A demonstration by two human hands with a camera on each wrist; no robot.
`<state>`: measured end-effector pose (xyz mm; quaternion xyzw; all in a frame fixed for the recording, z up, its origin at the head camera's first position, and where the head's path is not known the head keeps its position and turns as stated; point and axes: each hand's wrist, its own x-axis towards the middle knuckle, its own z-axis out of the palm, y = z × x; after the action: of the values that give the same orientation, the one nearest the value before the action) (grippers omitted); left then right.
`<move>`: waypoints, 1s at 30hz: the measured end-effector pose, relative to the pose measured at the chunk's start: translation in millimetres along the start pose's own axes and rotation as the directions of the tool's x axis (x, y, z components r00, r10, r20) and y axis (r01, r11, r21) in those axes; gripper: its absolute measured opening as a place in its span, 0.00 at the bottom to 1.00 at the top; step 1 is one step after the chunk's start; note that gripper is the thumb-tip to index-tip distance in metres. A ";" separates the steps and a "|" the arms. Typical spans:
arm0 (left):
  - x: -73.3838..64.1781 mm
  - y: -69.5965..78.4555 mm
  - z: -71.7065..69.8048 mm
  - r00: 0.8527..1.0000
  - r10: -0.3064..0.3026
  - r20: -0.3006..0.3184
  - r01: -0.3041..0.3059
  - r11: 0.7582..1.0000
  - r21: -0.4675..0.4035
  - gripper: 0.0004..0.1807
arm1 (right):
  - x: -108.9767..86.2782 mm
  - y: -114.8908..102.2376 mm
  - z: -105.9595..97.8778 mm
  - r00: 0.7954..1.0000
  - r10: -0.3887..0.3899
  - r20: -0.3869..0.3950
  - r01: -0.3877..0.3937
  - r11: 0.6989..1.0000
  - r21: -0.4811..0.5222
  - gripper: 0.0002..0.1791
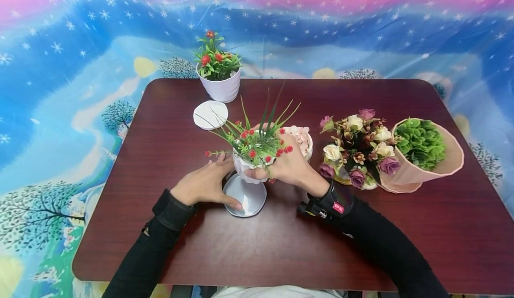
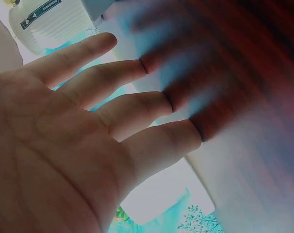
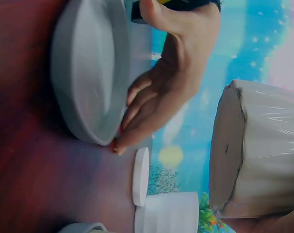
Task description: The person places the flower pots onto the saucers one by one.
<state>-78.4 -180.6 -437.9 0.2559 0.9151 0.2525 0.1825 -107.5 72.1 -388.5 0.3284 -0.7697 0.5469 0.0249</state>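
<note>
My right hand (image 1: 296,164) grips a white flower pot (image 1: 246,169) around its side. Grassy leaves and small red flowers (image 1: 257,148) rise from the pot. In the right wrist view the pot's base shows a small drain hole, raised above a grey-white saucer (image 3: 101,73). The saucer (image 1: 246,202) lies on the table below the pot. My left hand (image 1: 205,180) is at the saucer's left side, thumb over its near rim. In the left wrist view the left hand's fingers (image 2: 137,111) are spread and fairly straight, fingertips at the tabletop.
A white pot with orange-red flowers (image 1: 221,86) stands at the back, a white saucer (image 1: 210,115) before it. Behind my right hand is a pot of pale pink flowers (image 1: 303,139). Rightward stand a rose arrangement (image 1: 355,148) and a tilted pink pot (image 1: 449,155) with green foliage.
</note>
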 end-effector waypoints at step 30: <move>-2.8 -2.5 1.6 0.999 0.034 -0.005 -0.034 0.999 0.002 0.71 | -32.2 11.4 16.2 0.985 0.064 0.160 -0.078 0.994 0.081 0.45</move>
<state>-76.3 -183.4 -440.0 0.2709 0.9114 0.2551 0.1757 -83.1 75.7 -417.2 0.3435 -0.7560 0.5528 -0.0698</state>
